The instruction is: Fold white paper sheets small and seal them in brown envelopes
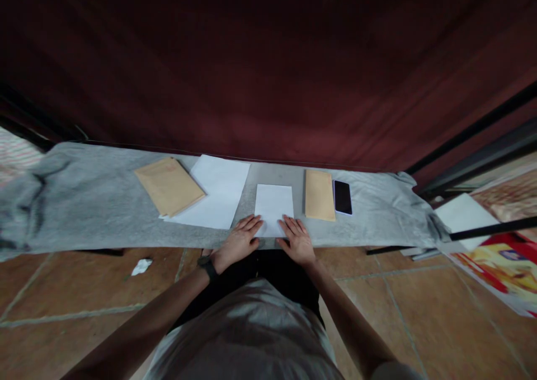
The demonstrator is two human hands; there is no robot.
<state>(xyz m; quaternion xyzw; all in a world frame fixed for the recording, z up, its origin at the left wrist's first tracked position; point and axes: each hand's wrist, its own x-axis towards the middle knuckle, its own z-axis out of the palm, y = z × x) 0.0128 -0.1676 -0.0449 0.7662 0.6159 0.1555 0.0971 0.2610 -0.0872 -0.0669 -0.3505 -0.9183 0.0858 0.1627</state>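
Observation:
A small white rectangle of paper (274, 200), seemingly folded, lies flat on the grey cloth in front of me. My left hand (241, 239) rests at its lower left edge with fingers stretched out. On the lower right edge, my right hand (297, 240) lies with its fingers flat and spread, the tips on the paper. To the left are larger white sheets (220, 190), partly covered by a stack of brown envelopes (170, 185). Another brown envelope (319, 195) lies to the right, beside a dark-screened phone (343, 197).
A grey cloth (92, 201) covers the long narrow table, wrinkled at both ends. Behind it hangs a dark red curtain (260, 89). Black metal bars (482, 125) and a red and yellow box (503, 265) stand at the right. A crumpled white scrap (141, 266) lies on the tiled floor.

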